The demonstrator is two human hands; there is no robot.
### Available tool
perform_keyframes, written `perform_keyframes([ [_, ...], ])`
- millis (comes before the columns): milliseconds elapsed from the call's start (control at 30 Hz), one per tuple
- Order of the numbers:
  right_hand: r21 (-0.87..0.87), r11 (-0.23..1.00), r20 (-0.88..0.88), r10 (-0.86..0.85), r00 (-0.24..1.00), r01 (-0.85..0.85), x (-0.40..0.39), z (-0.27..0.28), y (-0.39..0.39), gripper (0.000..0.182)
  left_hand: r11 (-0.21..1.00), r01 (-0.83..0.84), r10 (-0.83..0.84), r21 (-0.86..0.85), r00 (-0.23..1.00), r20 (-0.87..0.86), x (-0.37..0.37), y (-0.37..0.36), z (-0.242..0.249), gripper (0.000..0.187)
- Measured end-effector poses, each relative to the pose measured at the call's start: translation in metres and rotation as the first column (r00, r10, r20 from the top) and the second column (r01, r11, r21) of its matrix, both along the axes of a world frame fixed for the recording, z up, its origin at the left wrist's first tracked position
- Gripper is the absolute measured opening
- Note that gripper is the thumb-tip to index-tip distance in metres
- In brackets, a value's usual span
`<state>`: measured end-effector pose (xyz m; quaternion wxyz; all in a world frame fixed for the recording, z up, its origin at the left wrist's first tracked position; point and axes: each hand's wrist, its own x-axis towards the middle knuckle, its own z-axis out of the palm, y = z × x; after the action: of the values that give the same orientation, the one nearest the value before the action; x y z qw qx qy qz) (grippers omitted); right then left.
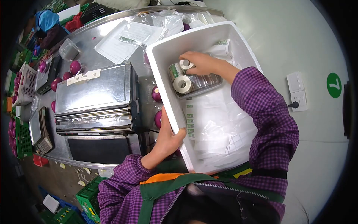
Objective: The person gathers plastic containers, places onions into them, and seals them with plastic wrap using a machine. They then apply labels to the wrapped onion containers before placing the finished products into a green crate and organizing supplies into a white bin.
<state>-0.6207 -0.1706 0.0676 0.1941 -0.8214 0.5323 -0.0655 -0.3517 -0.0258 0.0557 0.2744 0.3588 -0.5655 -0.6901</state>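
Beside a pale wall (pixel 317 164), a deep white foam box (pixel 167 52) is pinched at the rim by the left hand (pixel 167 138), presumably for steadiness, while a white paper roll (pixel 183 65) at its clear plastic tray (pixel 207 81) is touched by the right hand (pixel 203 64), its grip unclear

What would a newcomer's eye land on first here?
Probably the big white box front and centre, with the right hand inside it at some white rolls. Next, purple onions around the metal-topped machine at left, and the green disc on the far-right wall.
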Motion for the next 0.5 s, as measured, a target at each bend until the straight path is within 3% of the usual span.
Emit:
perform_keyframes([
  [133, -0.120, 0.987, -0.055, 0.100, 0.993, -0.106, 0.016, 0.006, -0.018, 0.049, 1.000, 0.004, -0.004, -0.014, 1.000, -0.004, -0.001, 0.000, -0.002, 0.090],
  [233, -0.028, 0.996, -0.049, 0.083, 0.995, -0.084, 0.037, 0.006, -0.024, 0.049, 1.000, 0.002, -0.002, -0.023, 1.000, -0.010, -0.001, 0.000, -0.004, 0.089],
  [300, 0.145, 0.989, -0.238, 0.054, 0.970, -0.020, 0.052, 0.005, -0.023, 0.054, 0.999, 0.002, -0.002, -0.050, 1.000, 0.001, 0.001, 0.000, -0.004, 0.089],
  [367, 0.222, 0.975, -0.243, 0.050, 0.969, 0.005, 0.054, -0.002, -0.028, 0.060, 0.999, -0.007, 0.005, -0.039, 1.000, -0.030, 0.001, 0.000, -0.004, 0.088],
  [433, 0.146, 0.987, -0.073, 0.082, 0.994, -0.071, 0.052, -0.002, -0.029, 0.060, 1.000, -0.008, 0.007, -0.024, 0.999, -0.050, 0.001, -0.001, -0.004, 0.088],
  [500, 0.135, 0.989, -0.124, 0.082, 0.989, -0.065, 0.055, 0.000, -0.029, 0.058, 1.000, -0.001, 0.000, -0.006, 0.998, -0.067, 0.001, 0.000, -0.006, 0.088],
])
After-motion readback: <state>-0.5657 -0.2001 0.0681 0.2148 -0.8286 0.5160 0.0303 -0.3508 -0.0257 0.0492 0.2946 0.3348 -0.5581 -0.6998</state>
